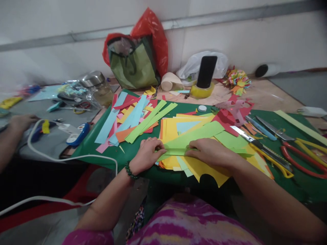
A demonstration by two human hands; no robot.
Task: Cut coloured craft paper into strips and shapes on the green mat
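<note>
A light green paper strip (175, 151) lies folded along its length over a stack of coloured paper. My left hand (150, 152), with a dark green bead bracelet (130, 170) at the wrist, pinches the strip's left end. Farther right along the same fold, my right hand (204, 151) presses it with fingers closed. Beneath are yellow sheets (168, 131) and a yellow piece with a curved cut-out (206, 170). Left of the stack, loose strips in light blue (135, 117), green (150, 122), orange and pink are heaped on the green mat (102, 153).
On the right lie a yellow-black utility knife (265, 153), red- and yellow-handled scissors (298, 149) and a pink glue gun (236, 110). A phone (206, 71) leans upright in a tape roll (203, 91). A white cable (76, 157) crosses the left side. Another person's hand (22, 122) is at far left.
</note>
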